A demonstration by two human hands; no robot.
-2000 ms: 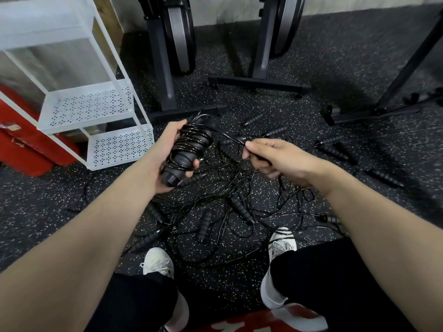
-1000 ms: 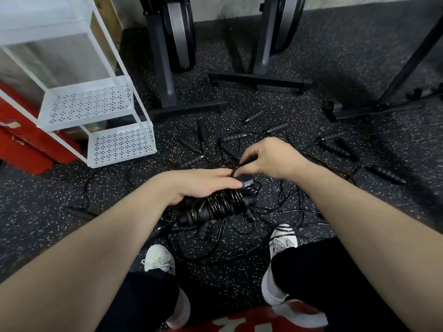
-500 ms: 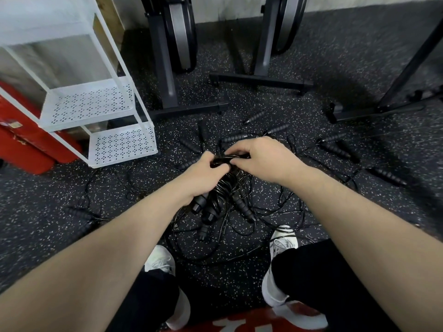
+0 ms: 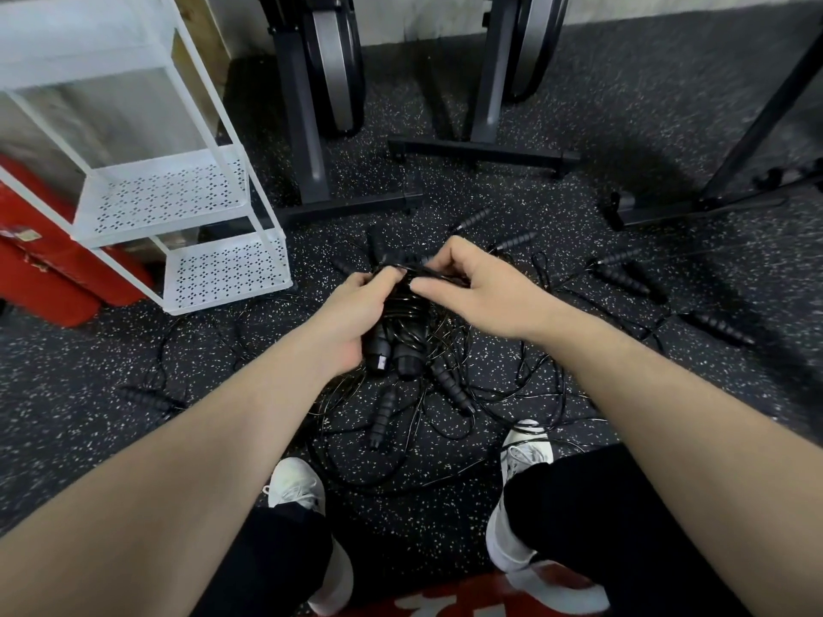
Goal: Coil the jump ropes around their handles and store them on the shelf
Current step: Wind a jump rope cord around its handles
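Note:
My left hand (image 4: pixel 352 313) grips a black jump rope bundle (image 4: pixel 398 336), two handles side by side with cord wound round them, handle ends pointing toward me. My right hand (image 4: pixel 467 282) pinches the loose cord end at the top of that bundle, fingers curled. Beneath both hands lies a tangle of black ropes (image 4: pixel 445 403) with several loose foam handles on the speckled floor. The white shelf (image 4: pixel 178 193), its perforated tiers bare, stands to the left.
Two exercise machine bases (image 4: pixel 338 202) (image 4: pixel 485 149) stand behind the pile, and a black rack frame (image 4: pixel 712 202) is at the right. Red cases (image 4: pixel 40 269) sit behind the shelf. My white shoes (image 4: pixel 294 492) (image 4: pixel 525 452) are planted just below the tangle.
The bundle was held up and turned, then brought down over the pile. Since half a second ago both hands stay close together at its top, working the cord end.

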